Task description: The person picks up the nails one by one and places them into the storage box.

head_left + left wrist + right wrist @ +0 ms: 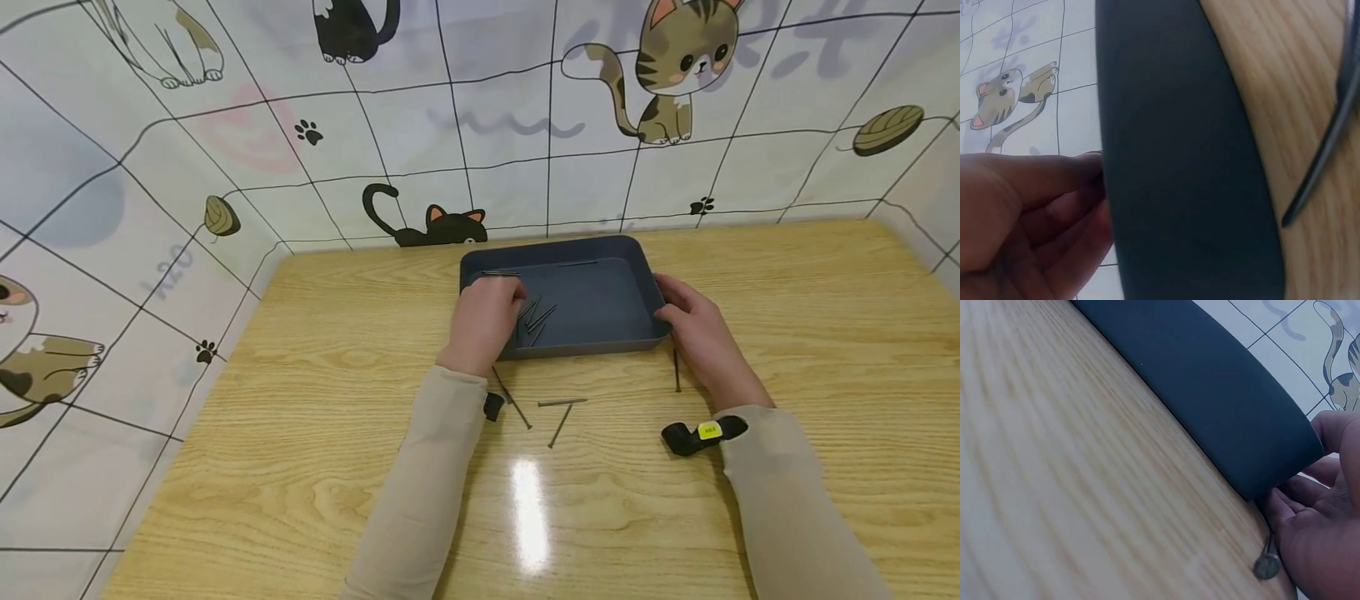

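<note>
Near the desk's front edge three nails (558,408) lie loose behind the wrists, their long axes mixed, closer to the left hand (483,321), whose curled fingers dip into the tray (600,250) among more nails, while the right hand (693,329) grips the tray's right wall toward the desk's far edge.

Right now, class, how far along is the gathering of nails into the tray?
Done: several nails lie in the tray. In hand: the left hand reaches into it; the right hand holds its right edge. Left: four loose nails remain on the table.
</note>
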A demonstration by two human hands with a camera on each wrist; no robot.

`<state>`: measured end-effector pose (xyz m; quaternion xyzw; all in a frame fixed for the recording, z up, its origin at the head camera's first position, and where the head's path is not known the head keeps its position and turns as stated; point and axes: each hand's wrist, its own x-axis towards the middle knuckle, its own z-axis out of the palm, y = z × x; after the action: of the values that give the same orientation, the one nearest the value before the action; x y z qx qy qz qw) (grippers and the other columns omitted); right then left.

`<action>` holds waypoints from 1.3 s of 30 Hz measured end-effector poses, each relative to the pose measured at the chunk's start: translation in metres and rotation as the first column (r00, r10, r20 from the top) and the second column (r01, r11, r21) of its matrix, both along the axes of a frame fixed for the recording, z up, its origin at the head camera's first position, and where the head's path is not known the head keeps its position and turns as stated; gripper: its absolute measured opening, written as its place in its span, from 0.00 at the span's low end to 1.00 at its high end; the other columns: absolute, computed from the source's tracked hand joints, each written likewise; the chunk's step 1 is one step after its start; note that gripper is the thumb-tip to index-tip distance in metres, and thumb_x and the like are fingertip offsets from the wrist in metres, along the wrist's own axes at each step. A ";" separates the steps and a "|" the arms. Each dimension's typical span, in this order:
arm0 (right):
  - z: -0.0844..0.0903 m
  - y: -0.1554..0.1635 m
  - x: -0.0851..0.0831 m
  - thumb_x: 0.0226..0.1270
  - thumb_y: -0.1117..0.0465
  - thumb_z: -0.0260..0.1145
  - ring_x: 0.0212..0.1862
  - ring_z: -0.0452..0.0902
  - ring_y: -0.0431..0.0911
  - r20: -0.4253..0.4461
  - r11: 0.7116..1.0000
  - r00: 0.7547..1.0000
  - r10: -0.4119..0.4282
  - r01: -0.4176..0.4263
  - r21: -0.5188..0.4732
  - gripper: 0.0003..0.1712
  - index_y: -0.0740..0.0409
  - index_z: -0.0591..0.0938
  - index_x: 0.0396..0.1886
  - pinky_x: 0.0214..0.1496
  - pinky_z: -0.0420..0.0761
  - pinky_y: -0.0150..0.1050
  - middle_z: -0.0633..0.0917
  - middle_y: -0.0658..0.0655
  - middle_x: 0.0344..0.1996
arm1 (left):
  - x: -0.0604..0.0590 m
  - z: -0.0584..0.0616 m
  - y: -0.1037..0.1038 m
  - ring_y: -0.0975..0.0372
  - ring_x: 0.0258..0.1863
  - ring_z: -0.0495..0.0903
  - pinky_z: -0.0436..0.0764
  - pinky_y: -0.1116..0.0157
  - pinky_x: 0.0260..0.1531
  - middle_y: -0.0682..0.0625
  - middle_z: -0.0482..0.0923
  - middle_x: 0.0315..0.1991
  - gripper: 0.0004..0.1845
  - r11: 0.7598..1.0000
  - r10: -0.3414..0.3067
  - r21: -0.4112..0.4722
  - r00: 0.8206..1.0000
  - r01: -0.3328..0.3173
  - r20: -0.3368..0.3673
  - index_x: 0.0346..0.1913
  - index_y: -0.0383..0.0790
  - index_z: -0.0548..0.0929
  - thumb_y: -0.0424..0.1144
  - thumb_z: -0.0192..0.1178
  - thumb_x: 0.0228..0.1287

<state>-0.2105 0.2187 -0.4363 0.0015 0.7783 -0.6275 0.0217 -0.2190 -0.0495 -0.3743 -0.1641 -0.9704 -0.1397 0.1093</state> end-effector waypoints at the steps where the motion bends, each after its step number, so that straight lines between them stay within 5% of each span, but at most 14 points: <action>1: 0.000 0.000 0.000 0.66 0.65 0.46 0.64 0.55 0.46 -0.001 1.000 1.000 0.001 -0.001 0.001 0.30 0.51 0.55 0.69 0.55 0.64 0.30 0.58 0.56 0.66 | 0.000 -0.001 0.000 0.64 0.29 0.79 0.77 0.68 0.30 0.53 0.82 0.35 0.08 1.000 0.004 -0.002 1.000 -0.004 0.010 0.37 0.46 0.85 0.36 0.56 0.61; 39: 0.000 0.000 -0.001 0.66 0.66 0.46 0.65 0.54 0.46 0.004 1.000 1.000 -0.006 0.006 -0.001 0.30 0.52 0.55 0.69 0.59 0.61 0.38 0.57 0.56 0.66 | -0.008 -0.007 -0.013 0.63 0.27 0.75 0.75 0.68 0.27 0.52 0.77 0.30 0.05 0.996 0.080 0.031 0.996 -0.079 -0.029 0.33 0.43 0.82 0.35 0.56 0.60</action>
<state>-0.2111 0.2184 -0.4360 0.0052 0.7778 -0.6282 0.0214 -0.2273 -0.0628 -0.3816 -0.1260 -0.9722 -0.1471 0.1319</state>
